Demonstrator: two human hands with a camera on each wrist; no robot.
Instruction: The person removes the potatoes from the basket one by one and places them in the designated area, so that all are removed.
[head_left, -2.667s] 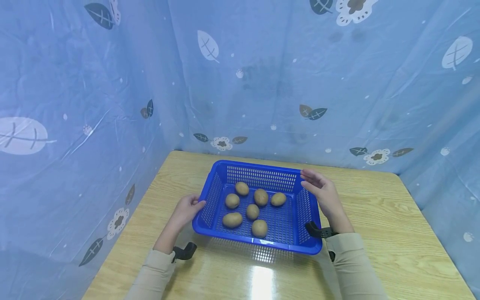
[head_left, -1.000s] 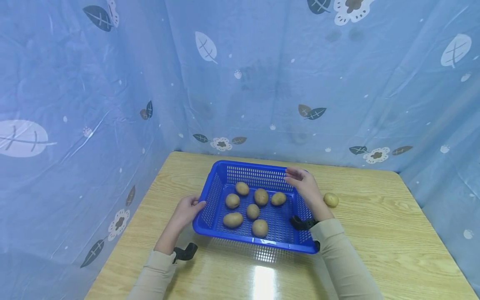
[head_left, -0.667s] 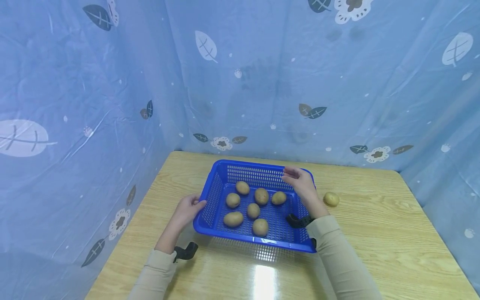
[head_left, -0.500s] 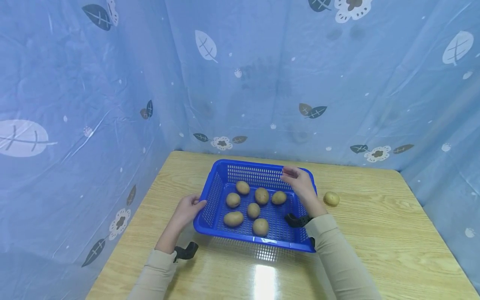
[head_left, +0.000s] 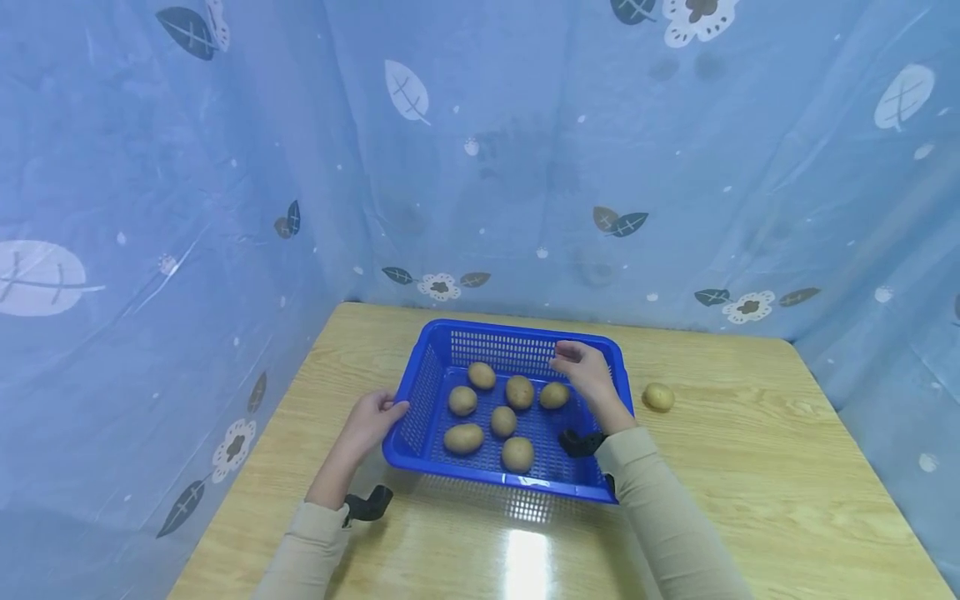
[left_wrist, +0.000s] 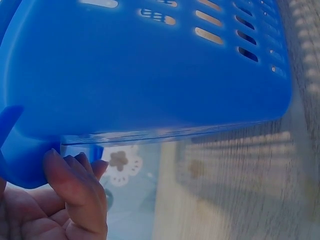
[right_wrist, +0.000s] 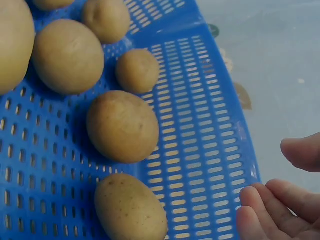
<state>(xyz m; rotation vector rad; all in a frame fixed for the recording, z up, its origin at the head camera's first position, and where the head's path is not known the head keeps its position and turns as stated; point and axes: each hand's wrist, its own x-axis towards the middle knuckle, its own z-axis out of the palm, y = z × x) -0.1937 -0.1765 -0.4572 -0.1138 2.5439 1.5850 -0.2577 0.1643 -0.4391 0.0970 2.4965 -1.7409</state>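
Observation:
A blue plastic basket [head_left: 480,476] with slotted walls sits on the table and holds several potatoes [head_left: 518,455]. My left hand [head_left: 371,423] grips its left rim, thumb on top; the left wrist view shows the fingers [left_wrist: 75,187] curled under the rim [left_wrist: 30,160]. Over the back right part of the basket is my right hand [head_left: 587,375], fingers loosely bent, thumb apart, holding nothing. Just below and left of it lies an oval potato [head_left: 554,395]. In the right wrist view the fingertips of the right hand [right_wrist: 280,195] overlap the basket's edge, near a potato [right_wrist: 130,207].
One potato [head_left: 658,397] lies on the wooden table [head_left: 750,467], right of the basket. Blue patterned curtains [head_left: 517,167] stand close behind and beside the table. Black camera mounts [head_left: 369,505] jut out at both wrists.
My right hand has moved left from the basket's right rim to over its inside, and the potato on the table has come into sight. The left hand keeps its grip.

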